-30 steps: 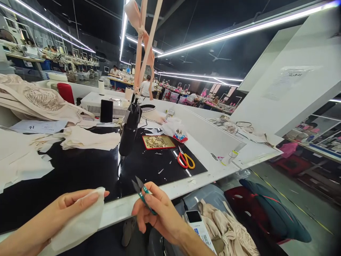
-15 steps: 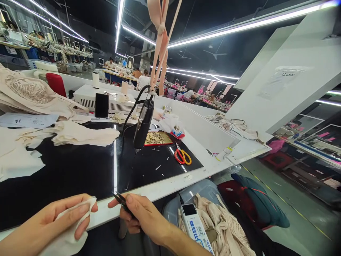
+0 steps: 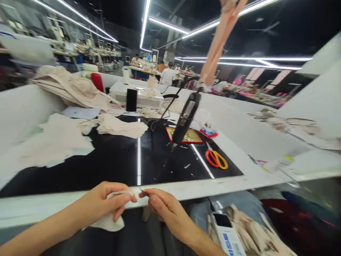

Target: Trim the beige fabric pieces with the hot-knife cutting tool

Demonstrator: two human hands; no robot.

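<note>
My left hand (image 3: 106, 201) pinches a cream fabric piece (image 3: 109, 223) near the table's front edge. The fabric's lower part hangs below the hand and its upper edge shows between the fingers. Close beside it, on the right, my right hand (image 3: 167, 209) is closed around small dark thread snips (image 3: 144, 193). Their pointed tip faces the left hand, with a small gap to the fabric. Most of the snips are hidden in the fingers. Over the black tabletop hangs a black corded tool (image 3: 185, 119) on a pink fabric strap (image 3: 213, 57).
Scissors (image 3: 215, 159) with red and orange handles lie right of a red-rimmed tray (image 3: 201, 140) of small metal pieces. Stacked cream fabric (image 3: 119, 126) lies at the left. A power bank (image 3: 230, 241) rests on fabric in a grey bin (image 3: 247, 202) at lower right.
The view has swung, so the table things sit farther right. My hands have come closer together, and the snips now point nearer the fabric. Both hands keep their holds.
</note>
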